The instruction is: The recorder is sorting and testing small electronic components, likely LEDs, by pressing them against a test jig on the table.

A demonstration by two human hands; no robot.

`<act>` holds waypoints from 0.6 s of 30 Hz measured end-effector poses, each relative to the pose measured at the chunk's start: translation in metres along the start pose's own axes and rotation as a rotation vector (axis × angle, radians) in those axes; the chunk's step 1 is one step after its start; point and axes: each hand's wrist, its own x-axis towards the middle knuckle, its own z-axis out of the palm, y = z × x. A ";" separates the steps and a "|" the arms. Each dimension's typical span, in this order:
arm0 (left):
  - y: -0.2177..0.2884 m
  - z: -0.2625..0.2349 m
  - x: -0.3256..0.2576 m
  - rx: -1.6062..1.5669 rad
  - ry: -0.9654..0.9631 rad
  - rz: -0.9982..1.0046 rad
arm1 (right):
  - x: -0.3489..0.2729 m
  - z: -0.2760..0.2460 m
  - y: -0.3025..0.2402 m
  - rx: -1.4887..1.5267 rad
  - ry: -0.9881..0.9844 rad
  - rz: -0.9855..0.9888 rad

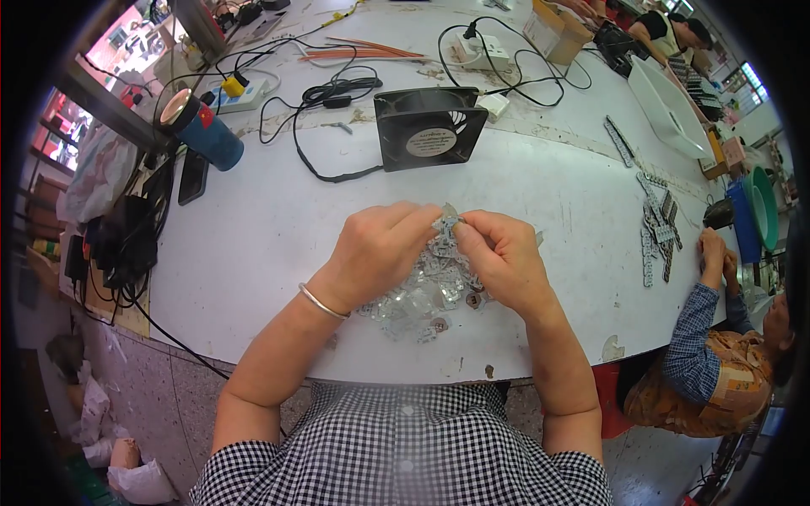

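A small silvery-grey piece (446, 223) with cut-out edges is held up between the fingertips of my two hands, above the middle of the table. My left hand (377, 253), with a bangle on its wrist, is closed on its left side. My right hand (510, 263) pinches it from the right, thumb and forefinger together. Below and between the hands lies a loose pile of small clear and silvery pieces (419, 295), a few with round brown parts. Its far part is partly hidden by my hands.
A black box fan (430, 131) stands just beyond my hands, its cable running left. A blue tumbler (202, 131) and a phone (193, 178) are at the left. Strips of small boards (658, 219) lie at the right, near a seated co-worker's hands (717, 255). Power strips and cords lie farther back.
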 end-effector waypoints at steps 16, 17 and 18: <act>0.011 0.003 -0.004 -0.160 0.137 -0.132 | 0.000 -0.003 -0.007 0.247 0.065 0.131; 0.012 0.003 -0.003 -0.158 0.137 -0.132 | 0.000 -0.001 -0.007 0.243 0.052 0.138; 0.014 0.004 -0.002 -0.152 0.138 -0.128 | -0.001 0.000 -0.006 0.239 0.038 0.146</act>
